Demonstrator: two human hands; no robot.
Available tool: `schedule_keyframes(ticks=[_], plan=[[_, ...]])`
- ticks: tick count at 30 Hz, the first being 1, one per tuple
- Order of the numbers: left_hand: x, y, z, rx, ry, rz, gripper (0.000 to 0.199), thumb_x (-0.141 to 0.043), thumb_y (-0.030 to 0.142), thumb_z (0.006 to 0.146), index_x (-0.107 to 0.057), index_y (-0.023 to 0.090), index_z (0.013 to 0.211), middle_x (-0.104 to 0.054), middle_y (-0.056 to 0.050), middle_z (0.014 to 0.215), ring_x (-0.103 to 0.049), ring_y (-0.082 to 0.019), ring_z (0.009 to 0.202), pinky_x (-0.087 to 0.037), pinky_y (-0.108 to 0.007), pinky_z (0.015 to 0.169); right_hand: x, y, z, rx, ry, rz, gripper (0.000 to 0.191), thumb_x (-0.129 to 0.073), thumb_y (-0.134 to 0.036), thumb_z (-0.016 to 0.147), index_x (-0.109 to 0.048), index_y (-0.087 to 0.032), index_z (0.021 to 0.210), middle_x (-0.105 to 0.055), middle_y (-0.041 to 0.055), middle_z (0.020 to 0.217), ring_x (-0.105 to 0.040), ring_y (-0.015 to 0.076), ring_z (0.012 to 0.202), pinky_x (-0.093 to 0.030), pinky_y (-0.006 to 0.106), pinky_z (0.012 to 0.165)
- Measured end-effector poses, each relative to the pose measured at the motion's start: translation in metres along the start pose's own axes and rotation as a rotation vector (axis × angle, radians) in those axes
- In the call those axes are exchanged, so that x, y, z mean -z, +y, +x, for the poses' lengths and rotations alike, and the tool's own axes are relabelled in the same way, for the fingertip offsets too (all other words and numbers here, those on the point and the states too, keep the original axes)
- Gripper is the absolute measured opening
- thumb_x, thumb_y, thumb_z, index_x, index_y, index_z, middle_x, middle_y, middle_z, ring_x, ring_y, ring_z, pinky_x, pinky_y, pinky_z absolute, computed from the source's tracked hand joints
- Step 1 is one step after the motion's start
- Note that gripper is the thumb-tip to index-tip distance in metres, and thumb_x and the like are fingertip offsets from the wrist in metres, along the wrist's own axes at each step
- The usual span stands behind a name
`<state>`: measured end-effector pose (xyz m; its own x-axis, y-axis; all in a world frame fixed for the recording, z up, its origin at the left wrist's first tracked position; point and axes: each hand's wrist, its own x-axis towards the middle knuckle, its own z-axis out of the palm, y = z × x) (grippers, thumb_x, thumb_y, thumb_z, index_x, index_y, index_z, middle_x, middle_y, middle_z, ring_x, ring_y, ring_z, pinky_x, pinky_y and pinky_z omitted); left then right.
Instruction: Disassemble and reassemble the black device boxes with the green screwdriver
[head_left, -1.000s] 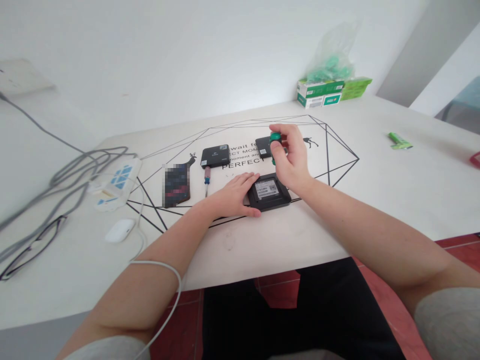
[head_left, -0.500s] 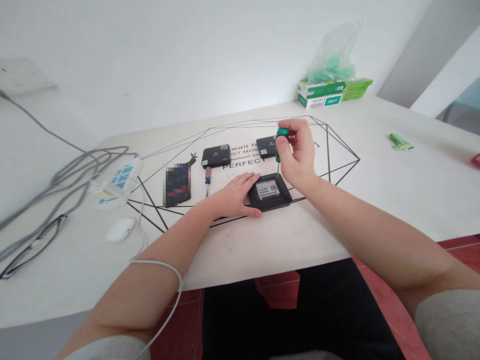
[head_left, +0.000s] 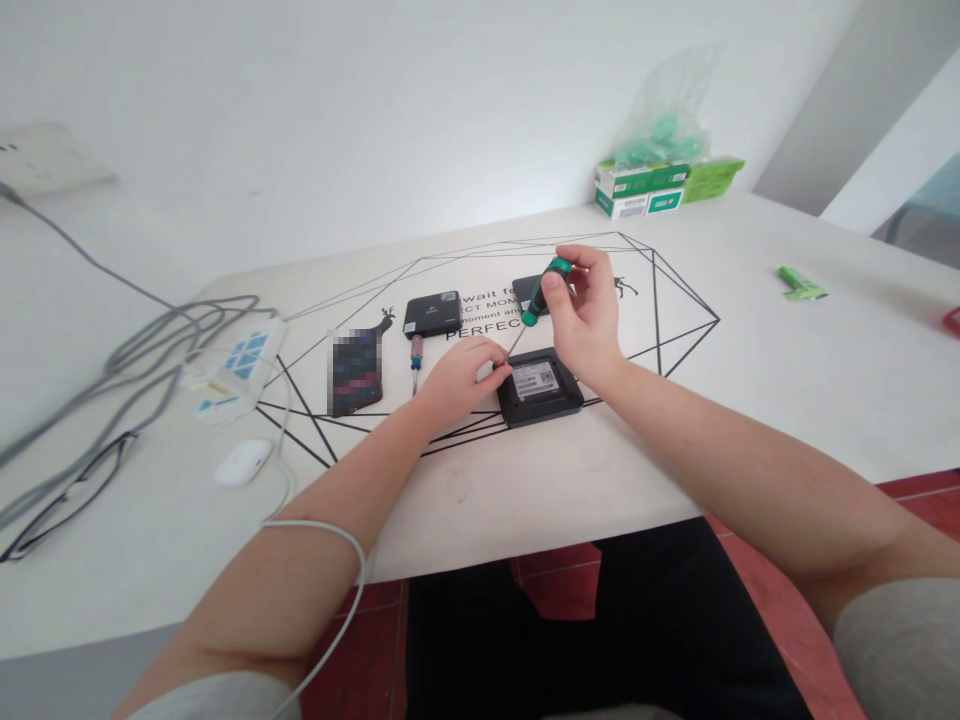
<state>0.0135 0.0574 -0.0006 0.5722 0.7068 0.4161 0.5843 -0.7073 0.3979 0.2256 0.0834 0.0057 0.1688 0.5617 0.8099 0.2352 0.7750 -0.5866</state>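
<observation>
A green-and-black screwdriver (head_left: pixel 534 305) slants down to the left, its handle in my closed right hand (head_left: pixel 589 310). The thin shaft ends at the fingertips of my left hand (head_left: pixel 469 375), whose thumb and forefinger are pinched around the tip. Whatever sits between those fingers is too small to make out. Just under and right of the pinch lies a flat black square box (head_left: pixel 536 388), label side up, on the white table. Behind my right hand a second black box (head_left: pixel 525 290) is partly hidden.
Left of my hands lie another black box (head_left: pixel 433 314), a second screwdriver (head_left: pixel 416 360) and a blurred-out phone-like item (head_left: pixel 356 370). Farther left are a power strip (head_left: pixel 240 365), cables, a white case (head_left: pixel 244 462) and glasses (head_left: pixel 71 495). Green-and-white boxes (head_left: pixel 641 190) stand at the back right.
The screwdriver has come off the box's upper corner and tilted, its tip swinging left to my left hand. My left hand has let go of the box and closed into a pinch.
</observation>
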Motion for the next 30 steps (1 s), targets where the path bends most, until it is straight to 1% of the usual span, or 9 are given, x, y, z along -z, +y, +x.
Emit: schedule_keyframes(ticks=[5,10,14,16,18,20,21,26,30], plan=[[0.004,-0.014,0.001,0.070,-0.065,0.208,0.024,-0.052,0.033,0.101,-0.072,0.021,0.096,-0.076,-0.011,0.109,-0.068,-0.029,0.108,-0.052,-0.047,0.104,0.001,0.006,0.003,-0.020,0.011,0.007,0.042,-0.052,-0.058,0.105,-0.053,-0.030,0.136,-0.061,0.0095,0.125,-0.066,0.0221,0.109,-0.066,0.041,0.086],[0.009,-0.031,0.002,0.279,-0.090,0.430,0.031,-0.047,0.025,0.100,-0.077,0.018,0.104,-0.075,-0.015,0.119,-0.064,-0.033,0.116,-0.049,-0.052,0.105,0.006,0.025,0.009,-0.022,0.071,-0.066,0.038,-0.055,-0.056,0.104,-0.056,-0.029,0.131,-0.063,0.0080,0.123,-0.065,0.0194,0.103,-0.063,0.038,0.084],[0.010,-0.035,0.002,0.352,-0.116,0.473,0.035,-0.045,0.024,0.100,-0.078,0.017,0.112,-0.074,-0.015,0.125,-0.062,-0.035,0.119,-0.048,-0.053,0.105,0.008,0.040,0.012,-0.044,0.112,-0.094,0.037,-0.057,-0.055,0.103,-0.058,-0.027,0.126,-0.064,0.0076,0.120,-0.063,0.0186,0.098,-0.061,0.035,0.078],[0.015,-0.034,0.001,0.381,-0.065,0.484,0.037,-0.046,0.024,0.099,-0.076,0.016,0.118,-0.072,-0.016,0.129,-0.061,-0.037,0.122,-0.047,-0.055,0.106,0.011,0.047,0.016,-0.061,0.133,-0.105,0.036,-0.059,-0.054,0.101,-0.059,-0.025,0.124,-0.064,0.0077,0.119,-0.062,0.0186,0.096,-0.060,0.036,0.080],[0.023,-0.033,0.000,0.437,0.038,0.507,0.039,-0.044,0.023,0.099,-0.074,0.016,0.123,-0.070,-0.018,0.130,-0.061,-0.037,0.124,-0.047,-0.055,0.107,0.016,0.056,0.022,-0.070,0.153,-0.139,0.034,-0.062,-0.051,0.099,-0.060,-0.024,0.121,-0.064,0.0073,0.117,-0.061,0.0186,0.094,-0.059,0.040,0.085],[0.032,-0.031,-0.001,0.538,0.130,0.572,0.039,-0.043,0.024,0.099,-0.073,0.016,0.122,-0.069,-0.020,0.126,-0.060,-0.039,0.124,-0.047,-0.056,0.105,0.023,0.067,0.030,-0.064,0.173,-0.190,0.031,-0.065,-0.047,0.096,-0.062,-0.023,0.116,-0.063,0.0059,0.110,-0.061,0.0193,0.095,-0.057,0.044,0.094],[0.036,-0.031,-0.002,0.595,0.136,0.620,0.037,-0.044,0.027,0.099,-0.073,0.015,0.120,-0.069,-0.022,0.124,-0.060,-0.042,0.123,-0.048,-0.058,0.102,0.027,0.073,0.034,-0.071,0.182,-0.216,0.028,-0.066,-0.044,0.094,-0.063,-0.022,0.113,-0.063,0.0053,0.107,-0.061,0.0193,0.094,-0.056,0.045,0.096],[0.040,-0.030,-0.004,0.785,-0.062,0.737,0.038,-0.049,0.038,0.099,-0.070,0.012,0.117,-0.071,-0.028,0.118,-0.065,-0.046,0.115,-0.053,-0.058,0.091,0.037,0.091,0.042,-0.255,0.133,-0.368,0.015,-0.066,-0.026,0.082,-0.067,-0.020,0.096,-0.062,0.0028,0.089,-0.059,0.0210,0.087,-0.055,0.050,0.098],[0.037,-0.033,-0.004,0.849,-0.130,0.688,0.037,-0.046,0.034,0.102,-0.067,0.014,0.125,-0.074,-0.026,0.114,-0.073,-0.043,0.107,-0.058,-0.052,0.084,0.039,0.090,0.040,-0.470,-0.034,-0.550,0.014,-0.067,-0.019,0.076,-0.069,-0.018,0.090,-0.066,0.0074,0.090,-0.062,0.0253,0.088,-0.056,0.053,0.096]])
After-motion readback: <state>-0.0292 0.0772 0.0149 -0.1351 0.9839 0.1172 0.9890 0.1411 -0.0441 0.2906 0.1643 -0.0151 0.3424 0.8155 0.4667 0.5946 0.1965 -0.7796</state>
